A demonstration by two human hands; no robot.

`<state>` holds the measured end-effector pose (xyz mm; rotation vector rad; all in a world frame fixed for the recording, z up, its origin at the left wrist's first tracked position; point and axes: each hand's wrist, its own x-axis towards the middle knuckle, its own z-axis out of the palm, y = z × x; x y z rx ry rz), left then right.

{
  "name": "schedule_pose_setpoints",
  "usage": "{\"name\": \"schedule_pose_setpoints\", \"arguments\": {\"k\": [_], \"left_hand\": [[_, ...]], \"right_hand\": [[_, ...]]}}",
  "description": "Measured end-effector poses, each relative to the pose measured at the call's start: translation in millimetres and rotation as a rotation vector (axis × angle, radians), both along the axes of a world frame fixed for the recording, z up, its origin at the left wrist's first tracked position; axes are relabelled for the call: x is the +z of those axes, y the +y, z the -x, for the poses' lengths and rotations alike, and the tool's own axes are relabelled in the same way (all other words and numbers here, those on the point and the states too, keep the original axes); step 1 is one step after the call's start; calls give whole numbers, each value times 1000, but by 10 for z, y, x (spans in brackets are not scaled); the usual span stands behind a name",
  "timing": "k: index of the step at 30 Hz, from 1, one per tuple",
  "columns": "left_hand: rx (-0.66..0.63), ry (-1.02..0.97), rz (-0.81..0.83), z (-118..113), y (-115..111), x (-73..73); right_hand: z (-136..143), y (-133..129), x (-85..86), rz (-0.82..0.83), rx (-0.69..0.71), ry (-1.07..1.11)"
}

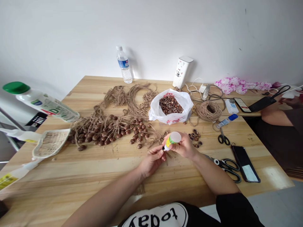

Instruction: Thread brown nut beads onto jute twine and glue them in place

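Observation:
My right hand (186,145) is wrapped round a small white glue bottle (172,141) with a yellow-green label, tipped so its nozzle points down towards my left hand. My left hand (152,161) pinches a small dark shell piece (163,148) right at the nozzle; whether the two touch I cannot tell. Thin twine (167,160) hangs near those fingertips. Just beyond lie loose shell pieces (194,137) and a heap of round brown nuts (101,137) tied to twine strands. A white plastic bag (155,111) full of cut brown shells stands open behind my hands.
To the right lie a twine coil (209,110), a blue-capped glue tube (226,120), small scissors (223,138), large scissors (228,167) and a black phone (246,164). A woven tray (51,143) and green-capped bottle (47,104) are left. Another person's arm (276,116) rests at far right.

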<state>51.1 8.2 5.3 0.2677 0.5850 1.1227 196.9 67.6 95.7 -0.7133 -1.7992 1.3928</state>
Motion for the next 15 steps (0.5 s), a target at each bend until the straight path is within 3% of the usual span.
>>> {"name": "schedule_pose_setpoints", "arguments": {"k": [15], "left_hand": [[9, -1, -4, 2, -2, 8]], "right_hand": [[-12, 8, -13, -64, -14, -44]]}}
